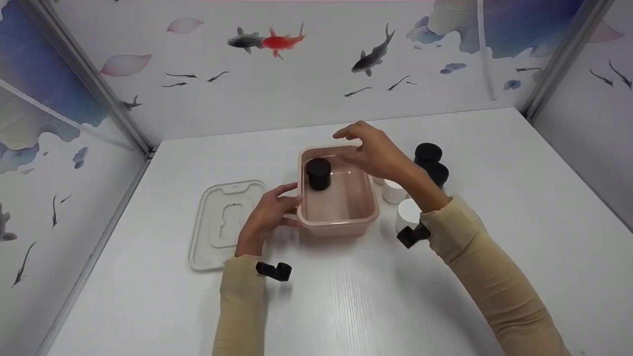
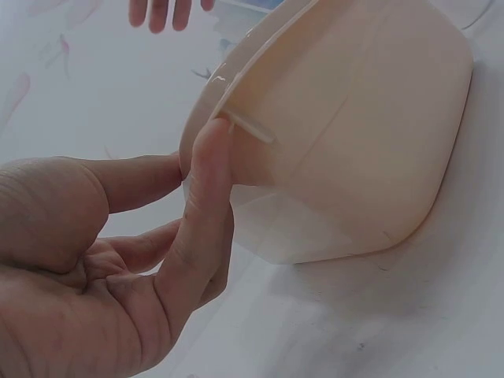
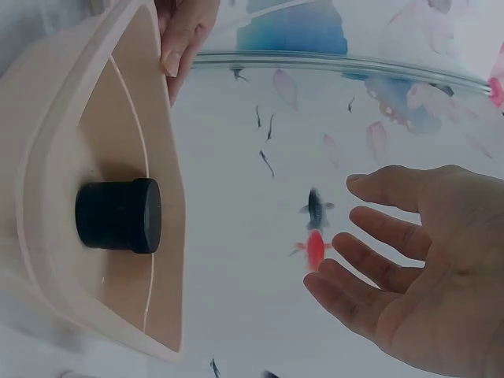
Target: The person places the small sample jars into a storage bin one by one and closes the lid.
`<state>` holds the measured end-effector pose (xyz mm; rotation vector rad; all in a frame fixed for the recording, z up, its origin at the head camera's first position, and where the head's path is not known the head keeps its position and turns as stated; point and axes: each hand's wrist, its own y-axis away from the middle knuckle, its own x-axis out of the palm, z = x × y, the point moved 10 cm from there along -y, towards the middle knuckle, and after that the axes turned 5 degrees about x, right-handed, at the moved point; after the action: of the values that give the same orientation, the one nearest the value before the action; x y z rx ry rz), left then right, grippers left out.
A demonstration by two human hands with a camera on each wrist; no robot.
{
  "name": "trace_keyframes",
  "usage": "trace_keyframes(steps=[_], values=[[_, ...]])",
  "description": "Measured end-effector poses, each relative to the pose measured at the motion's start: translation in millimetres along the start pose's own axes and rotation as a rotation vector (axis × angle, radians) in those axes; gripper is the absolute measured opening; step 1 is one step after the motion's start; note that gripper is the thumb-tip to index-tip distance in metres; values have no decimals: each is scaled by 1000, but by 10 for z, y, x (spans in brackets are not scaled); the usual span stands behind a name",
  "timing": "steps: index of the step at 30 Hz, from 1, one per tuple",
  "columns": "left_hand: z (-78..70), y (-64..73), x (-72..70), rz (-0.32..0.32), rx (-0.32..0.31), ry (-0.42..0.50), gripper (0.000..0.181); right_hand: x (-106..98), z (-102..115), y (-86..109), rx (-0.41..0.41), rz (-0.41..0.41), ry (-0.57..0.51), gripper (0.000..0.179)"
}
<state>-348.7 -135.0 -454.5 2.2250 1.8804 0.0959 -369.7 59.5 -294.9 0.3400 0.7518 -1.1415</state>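
Your left hand (image 1: 268, 211) pinches the pink tub (image 1: 339, 230) at centre frame; steady it. Your right hand (image 1: 380, 152), fingers apart, should clear the black canister (image 1: 319, 174) inside.

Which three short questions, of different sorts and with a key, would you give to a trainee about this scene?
1. Which hand touches the pink box?
2. True or false: the black jar inside the pink box stands upright.
3. In the head view, where is the lid?
A) inside the pink box
B) on the table, left of the pink box
C) under the black jar

Key:
1. The left hand; the right hand holds nothing.
2. True.
3. B
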Motion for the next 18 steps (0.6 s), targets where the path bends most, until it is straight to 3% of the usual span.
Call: trace_keyframes(steps=[11, 18], values=[[12, 6, -5, -2, -3, -32, 53, -180, -173, 305, -15, -98, -22, 45], [-1, -2, -7, -2, 6, -34, 55, -307, -419, 446, 1, -152, -50, 46]])
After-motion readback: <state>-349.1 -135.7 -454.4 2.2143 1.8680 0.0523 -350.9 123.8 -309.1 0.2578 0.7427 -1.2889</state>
